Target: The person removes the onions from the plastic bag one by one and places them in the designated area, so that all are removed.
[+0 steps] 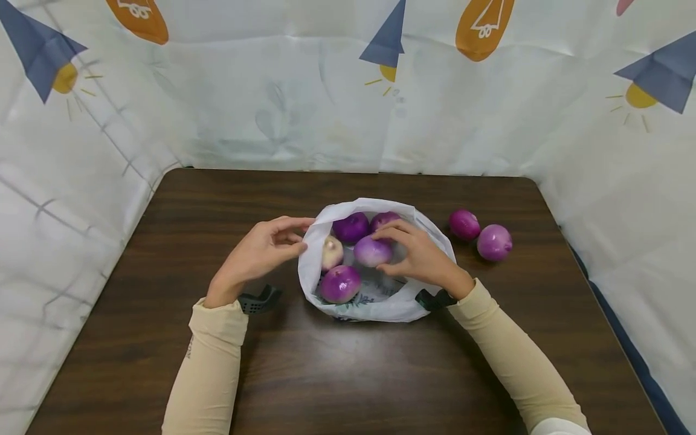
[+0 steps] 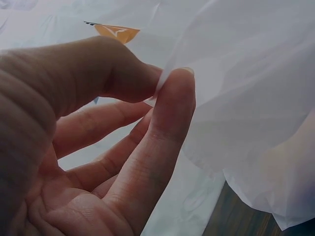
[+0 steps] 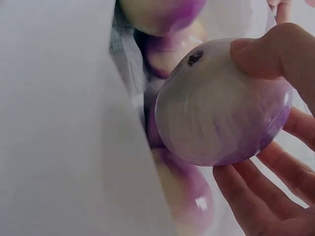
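Overhead, the right hand [image 1: 421, 257] curls round a purple onion [image 1: 372, 251] inside the white bag [image 1: 380, 305]; four other onions crowd it, two more [image 1: 464, 224] lie beside on the table [image 1: 337, 374]. At the left wrist, fingers [image 2: 172, 113] pinch the bag's rim, which could slip and fold shut. At the right wrist, the smooth onion [image 3: 221, 108] might roll free.

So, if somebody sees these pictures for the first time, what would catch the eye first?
Probably the white plastic bag in the middle of the dark brown wooden table, holding round purple onions. The right hand grips one pale purple onion inside the bag, while the left hand pinches the bag's rim. Two more purple onions lie on the table to the bag's right.
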Motion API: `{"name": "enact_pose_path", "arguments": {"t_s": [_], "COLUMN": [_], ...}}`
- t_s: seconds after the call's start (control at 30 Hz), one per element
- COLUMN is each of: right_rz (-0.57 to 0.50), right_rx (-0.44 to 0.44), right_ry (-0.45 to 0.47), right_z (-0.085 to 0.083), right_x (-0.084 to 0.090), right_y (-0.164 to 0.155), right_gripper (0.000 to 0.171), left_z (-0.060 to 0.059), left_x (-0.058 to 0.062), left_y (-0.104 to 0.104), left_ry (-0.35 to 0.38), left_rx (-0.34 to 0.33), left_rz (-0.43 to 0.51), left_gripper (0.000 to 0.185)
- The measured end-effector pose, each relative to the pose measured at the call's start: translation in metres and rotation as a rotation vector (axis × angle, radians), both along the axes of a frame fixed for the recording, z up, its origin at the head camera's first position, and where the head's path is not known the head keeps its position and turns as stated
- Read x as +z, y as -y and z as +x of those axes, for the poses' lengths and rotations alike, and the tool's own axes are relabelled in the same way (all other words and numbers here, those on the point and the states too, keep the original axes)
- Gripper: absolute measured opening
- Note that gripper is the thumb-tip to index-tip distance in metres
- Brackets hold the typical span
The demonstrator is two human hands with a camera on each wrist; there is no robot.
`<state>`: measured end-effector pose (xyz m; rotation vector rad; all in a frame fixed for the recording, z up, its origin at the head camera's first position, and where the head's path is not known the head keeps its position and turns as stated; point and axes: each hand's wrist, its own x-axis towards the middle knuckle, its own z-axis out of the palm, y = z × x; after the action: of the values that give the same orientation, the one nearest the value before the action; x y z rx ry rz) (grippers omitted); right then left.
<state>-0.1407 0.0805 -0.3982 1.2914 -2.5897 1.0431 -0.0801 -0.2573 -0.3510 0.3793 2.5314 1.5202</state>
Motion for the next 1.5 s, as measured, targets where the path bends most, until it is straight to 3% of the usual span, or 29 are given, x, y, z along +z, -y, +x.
{"name": "enact_pose_path", "arguments": {"t_s": [0.5, 1.17, 1.5], "right_rz": [-0.077, -0.147, -0.205], "right_rx": [-0.054, -0.156, -0.281], "right_ry": [-0.056, -0.033, -0.114], "right_z": [0.007, 0.014, 0.01], "right_x": [0.021, 0.037, 0.051], "right_y": [-0.033, -0.074, -0.105], "right_gripper": [0.059, 0.064, 0.061], "left_z": [0.0, 0.0, -0.001], "left_x": [0.001, 0.001, 0.002], "left_y": [-0.003, -0.001, -0.001], "left_ry": [0.003, -0.013, -0.017], "left_rx": [-0.001, -0.018, -0.023], "left_rz": [-0.011, -0.028, -0.053], "left_gripper": [0.046, 0.047, 0.047]}}
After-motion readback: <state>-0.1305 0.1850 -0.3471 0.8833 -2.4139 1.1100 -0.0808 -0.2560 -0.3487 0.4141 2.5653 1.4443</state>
